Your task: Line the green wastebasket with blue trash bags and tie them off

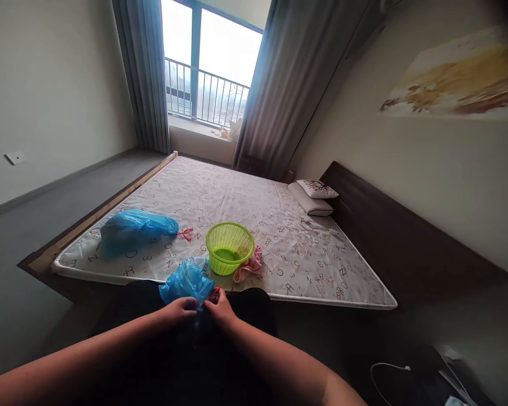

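Note:
A crumpled blue plastic bag with a red drawstring rests over my lap at the mattress edge. My left hand is closed at the near side of this bag, pinching its plastic. My right hand pinches the red drawstring at the bag's right side. Just beyond stands a lime-green plastic basket, upright, with nothing visible inside. A pink cloth lies against the basket's right side. Farther left, a larger filled blue bag lies on the mattress, its red drawstring tied in a bow.
The letter-printed mattress spans the wooden bed frame. Two stacked pillows lie by the dark headboard. Grey curtains hang beside the window. A white cable lies on a dark surface at lower right.

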`<state>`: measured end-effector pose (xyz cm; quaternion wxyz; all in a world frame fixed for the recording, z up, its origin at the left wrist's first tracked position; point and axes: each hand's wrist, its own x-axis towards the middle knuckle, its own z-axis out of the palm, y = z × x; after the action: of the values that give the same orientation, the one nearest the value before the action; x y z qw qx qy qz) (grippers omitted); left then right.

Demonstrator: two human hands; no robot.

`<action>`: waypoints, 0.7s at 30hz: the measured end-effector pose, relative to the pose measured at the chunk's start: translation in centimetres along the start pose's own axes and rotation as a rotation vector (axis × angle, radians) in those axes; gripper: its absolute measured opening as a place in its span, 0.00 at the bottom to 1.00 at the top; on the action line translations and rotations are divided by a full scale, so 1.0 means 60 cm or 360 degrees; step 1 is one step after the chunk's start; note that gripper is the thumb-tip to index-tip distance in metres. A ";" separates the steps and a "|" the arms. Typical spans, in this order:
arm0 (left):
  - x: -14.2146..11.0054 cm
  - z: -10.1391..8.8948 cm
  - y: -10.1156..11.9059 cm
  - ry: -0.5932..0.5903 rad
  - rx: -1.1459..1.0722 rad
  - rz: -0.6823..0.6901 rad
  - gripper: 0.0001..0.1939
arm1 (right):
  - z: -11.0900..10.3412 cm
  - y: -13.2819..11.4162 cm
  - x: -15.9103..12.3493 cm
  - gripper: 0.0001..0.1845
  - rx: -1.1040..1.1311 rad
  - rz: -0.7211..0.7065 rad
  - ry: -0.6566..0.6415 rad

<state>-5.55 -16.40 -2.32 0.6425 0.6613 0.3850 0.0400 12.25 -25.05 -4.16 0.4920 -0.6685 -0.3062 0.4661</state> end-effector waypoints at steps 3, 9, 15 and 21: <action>-0.031 -0.015 0.024 -0.0192 0.0149 0.0013 0.17 | -0.047 -0.036 -0.058 0.11 -0.0498 -0.0313 -0.0107; -0.089 -0.044 0.057 -0.0486 0.0357 -0.0052 0.11 | -0.142 -0.121 -0.188 0.14 -0.1314 -0.0686 -0.1578; -0.146 -0.041 0.065 -0.1260 0.0292 -0.0217 0.25 | -0.181 -0.141 -0.198 0.09 -0.1680 -0.0076 -0.1994; -0.175 -0.015 0.054 -0.1336 0.0302 -0.0027 0.09 | -0.168 -0.109 -0.200 0.13 -0.1659 -0.0102 -0.1992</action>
<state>-11.91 -21.15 5.30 0.6801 0.6732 0.0977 -0.2734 17.34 -37.08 6.68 -0.1315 -0.4181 -0.7210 0.5367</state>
